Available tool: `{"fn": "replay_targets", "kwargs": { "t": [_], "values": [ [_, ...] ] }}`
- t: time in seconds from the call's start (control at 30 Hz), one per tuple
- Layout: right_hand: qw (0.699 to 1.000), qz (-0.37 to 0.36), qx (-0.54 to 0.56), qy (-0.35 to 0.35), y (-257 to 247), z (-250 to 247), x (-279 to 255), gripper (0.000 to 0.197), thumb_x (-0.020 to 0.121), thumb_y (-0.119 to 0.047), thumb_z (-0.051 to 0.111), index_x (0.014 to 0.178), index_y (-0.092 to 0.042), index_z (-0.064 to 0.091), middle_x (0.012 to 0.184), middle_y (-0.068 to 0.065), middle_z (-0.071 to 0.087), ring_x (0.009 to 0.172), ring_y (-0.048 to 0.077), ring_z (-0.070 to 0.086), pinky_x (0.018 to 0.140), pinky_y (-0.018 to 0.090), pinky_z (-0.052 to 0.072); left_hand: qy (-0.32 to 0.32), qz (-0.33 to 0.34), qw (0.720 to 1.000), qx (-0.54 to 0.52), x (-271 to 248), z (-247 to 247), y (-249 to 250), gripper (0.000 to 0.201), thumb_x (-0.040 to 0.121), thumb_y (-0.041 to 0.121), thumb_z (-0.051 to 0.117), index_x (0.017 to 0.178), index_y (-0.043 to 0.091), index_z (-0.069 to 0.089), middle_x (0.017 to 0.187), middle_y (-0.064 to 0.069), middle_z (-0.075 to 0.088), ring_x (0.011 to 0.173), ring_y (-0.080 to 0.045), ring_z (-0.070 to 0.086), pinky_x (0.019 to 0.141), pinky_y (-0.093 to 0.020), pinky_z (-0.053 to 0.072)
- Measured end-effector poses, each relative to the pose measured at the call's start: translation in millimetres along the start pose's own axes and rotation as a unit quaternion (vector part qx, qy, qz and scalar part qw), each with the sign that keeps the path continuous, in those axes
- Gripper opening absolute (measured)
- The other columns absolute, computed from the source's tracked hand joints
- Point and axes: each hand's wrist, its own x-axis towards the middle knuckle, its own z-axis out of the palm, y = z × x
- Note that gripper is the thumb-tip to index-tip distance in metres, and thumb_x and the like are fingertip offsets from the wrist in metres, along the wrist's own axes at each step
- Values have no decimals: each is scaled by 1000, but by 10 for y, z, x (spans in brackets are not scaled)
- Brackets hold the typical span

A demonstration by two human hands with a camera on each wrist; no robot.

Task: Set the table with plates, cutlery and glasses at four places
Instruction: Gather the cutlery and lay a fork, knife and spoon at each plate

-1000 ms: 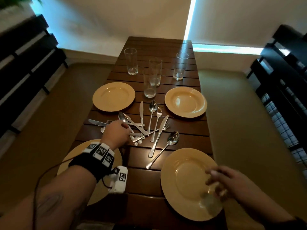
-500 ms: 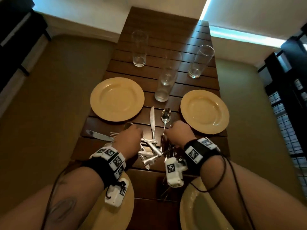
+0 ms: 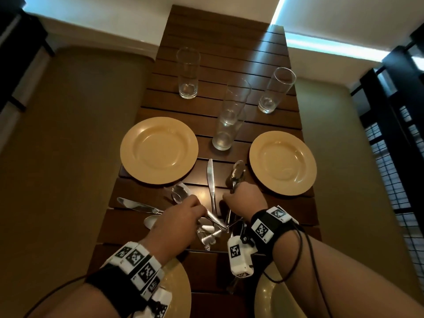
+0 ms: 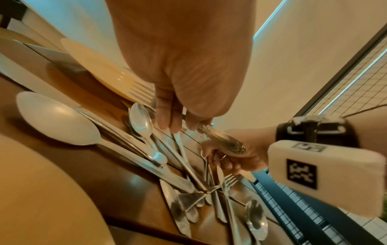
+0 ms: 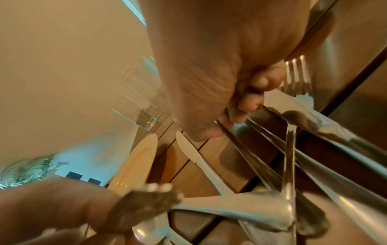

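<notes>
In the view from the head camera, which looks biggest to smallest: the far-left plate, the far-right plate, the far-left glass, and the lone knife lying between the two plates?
1. Far-left plate and far-right plate: they look alike, so I won't rank them.
2. Far-left glass.
3. Knife, long but very thin.
Wide-angle distortion makes this apparent size only.

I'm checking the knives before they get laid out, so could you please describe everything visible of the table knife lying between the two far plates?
The silver metal table knife lies flat on the dark slatted wooden table, its rounded blade tip pointing away toward the glasses and its handle running back into the cutlery pile between both hands. The blade looks plain and shiny, catching a highlight. Neither hand grips it, and its handle end is hidden among other pieces.
</notes>
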Motion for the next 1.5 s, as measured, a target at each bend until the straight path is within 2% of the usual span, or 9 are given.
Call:
{"fn": "replay_targets", "kwargs": {
  "t": [0.13, 0.3, 0.67, 0.77, 0.93, 1.07, 1.17, 1.23, 1.5],
  "values": [
    [992, -32, 115, 37, 23, -143, -123, 17, 82, -37, 56, 79, -22, 63, 81, 2, 69, 76, 21, 67, 73, 35, 58, 48, 27, 996, -63, -205, 49, 99, 37, 81, -1, 71, 109, 22, 75, 113, 7, 60, 86, -15, 68, 66, -24, 55],
    [968, -93, 225, 59, 47, -343, -385, 14, 84, -28, 59, 77, -16, 62, 73, 6, 69, 68, 24, 69, 64, 37, 59, 91, 82, 990, -70, -345, 44, 327, 39, 77, -2, 77, 110, 20, 76, 114, 6, 64, 90, -12, 69, 68, -29, 61],
    [788, 33, 561, -251, 323, 28, -1170, 25, 105, -18, 46, 112, -10, 69, 95, 20, 74, 78, 32, 73, 65, 44, 61, 58, 172, 981, -68, -319, 297, 621, 27, 88, 27, 60, 105, 11, 74, 117, -5, 61, 102, -19, 59, 79, -36, 59],
    [747, 54, 612, -255, 411, 108, -1221, 28, 105, -20, 45, 124, -17, 65, 94, 22, 70, 74, 36, 65, 56, 37, 54, 74, 160, 978, -112, -329, 311, 679, 31, 92, 25, 56, 115, 12, 72, 120, -4, 65, 107, -19, 61, 89, -33, 55],
    [759, 55, 616, -207, 487, 243, -1248, 27, 102, -21, 48, 124, -19, 65, 60, 11, 49, 39, 16, 37, 38, 21, 23, 95, 123, 970, -188, -366, 322, 742, 19, 93, 16, 65, 111, 16, 72, 129, 5, 58, 109, -8, 62, 91, -26, 55],
    [772, 39, 611, -170, 490, 266, -1271, 43, 106, -44, 38, 119, -8, 59, 59, 5, 41, 39, 13, 25, 42, 23, 18, 171, -135, 908, -358, -346, 258, 721, 2, 93, 22, 71, 94, 20, 71, 102, 6, 67, 81, -5, 67, 75, -27, 61],
    [788, 12, 594, -162, 518, 234, -1312, 50, 102, -53, 37, 108, -8, 58, 59, 3, 35, 44, 14, 23, 45, 25, 19, 142, -400, 692, -583, -189, 240, 492, 16, 99, 20, 64, 95, 6, 69, 71, -5, 70, 53, -17, 66, 51, -35, 61],
    [800, -15, 577, -163, 531, 220, -1349, 38, 102, -43, 39, 106, -8, 54, 59, 3, 33, 45, 15, 22, 46, 26, 17, 124, -466, 621, -618, -110, 233, 319, 18, 102, 17, 60, 97, 1, 68, 72, -11, 64, 55, -22, 65, 42, -29, 56],
    [858, -73, 489, -140, 588, 156, -1498, 21, 109, -28, 32, 114, -21, 51, 58, 5, 51, 39, 16, 31, 38, 23, 26, 42, -540, 669, -508, 68, 328, 17, 41, 107, 32, 51, 128, -2, 59, 79, -17, 65, 56, -25, 62, 32, -22, 47]
  ]
}}
